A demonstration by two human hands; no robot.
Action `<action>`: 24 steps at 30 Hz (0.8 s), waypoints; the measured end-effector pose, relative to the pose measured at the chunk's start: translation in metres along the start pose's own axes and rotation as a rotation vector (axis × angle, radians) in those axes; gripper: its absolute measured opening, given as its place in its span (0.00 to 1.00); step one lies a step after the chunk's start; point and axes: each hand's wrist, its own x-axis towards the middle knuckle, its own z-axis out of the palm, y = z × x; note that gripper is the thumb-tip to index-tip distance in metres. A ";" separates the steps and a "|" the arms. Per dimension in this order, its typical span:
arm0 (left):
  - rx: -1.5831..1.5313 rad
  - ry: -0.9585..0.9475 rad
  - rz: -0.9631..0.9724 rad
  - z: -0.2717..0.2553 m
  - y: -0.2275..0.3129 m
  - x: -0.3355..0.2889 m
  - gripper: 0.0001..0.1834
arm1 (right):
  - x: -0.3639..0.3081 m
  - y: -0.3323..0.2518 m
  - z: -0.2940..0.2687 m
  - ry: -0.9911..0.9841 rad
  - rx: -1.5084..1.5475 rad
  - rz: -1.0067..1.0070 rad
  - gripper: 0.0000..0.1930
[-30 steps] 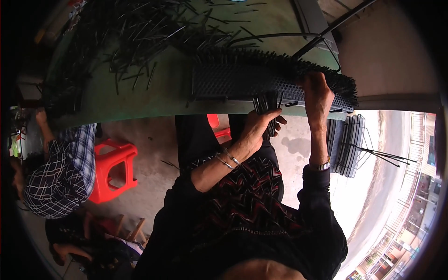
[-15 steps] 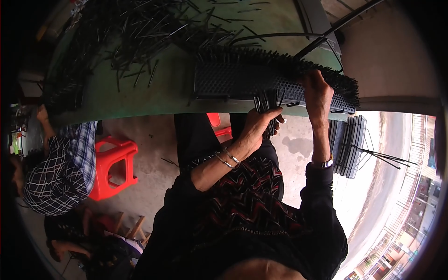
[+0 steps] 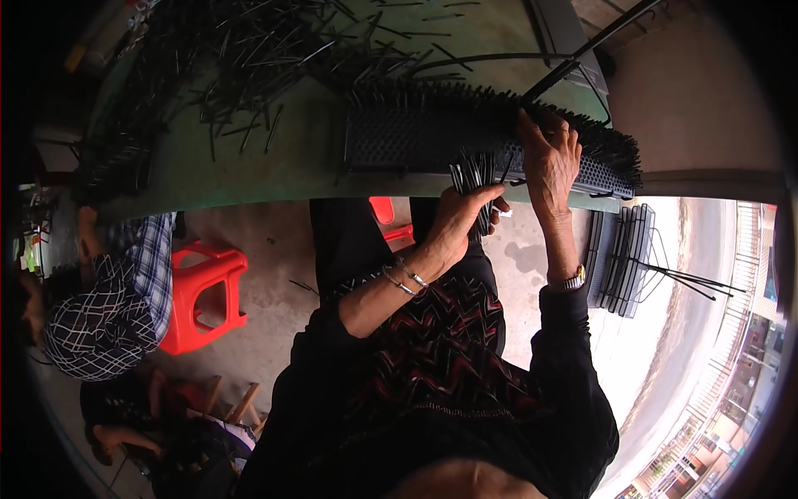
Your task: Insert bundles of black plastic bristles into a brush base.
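A bundle of thin black sticks (image 3: 474,170) stands upright in my left hand (image 3: 453,223), whose fingers are wrapped round it just in front of the table edge. One stick leans apart from the bundle, by the thumb. Above and to the right, my right hand (image 3: 550,166) reaches over a long black perforated panel (image 3: 399,150). Its fingers are bent and drawn together at the row of short black sticks (image 3: 615,145) that bristles along the panel's far side. The fingertips are partly lost against the dark sticks, so what they pinch is hidden.
Loose black sticks (image 3: 241,58) are heaped on the green table (image 3: 291,170). A black metal frame (image 3: 582,62) rises behind the panel. Dark wire racks (image 3: 628,258) stand at the right. At left are a red stool (image 3: 204,291) and a person in a checked top (image 3: 104,308).
My right hand has shifted slightly left along the panel and turned, its fingers spreading from a tight fist. The left hand keeps its bundle almost in place.
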 end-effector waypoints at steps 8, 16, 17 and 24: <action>0.072 0.016 -0.034 0.004 0.005 -0.005 0.12 | -0.026 0.001 -0.040 -0.313 0.812 0.293 0.12; -0.030 0.035 -0.039 0.001 0.003 -0.004 0.12 | -0.019 0.003 -0.050 0.065 0.783 0.342 0.03; -0.011 0.076 -0.066 0.002 0.001 -0.003 0.11 | -0.017 0.004 -0.046 0.114 0.682 0.307 0.03; 0.052 0.028 0.017 0.004 -0.005 0.000 0.12 | -0.009 0.016 -0.002 0.203 0.507 0.201 0.02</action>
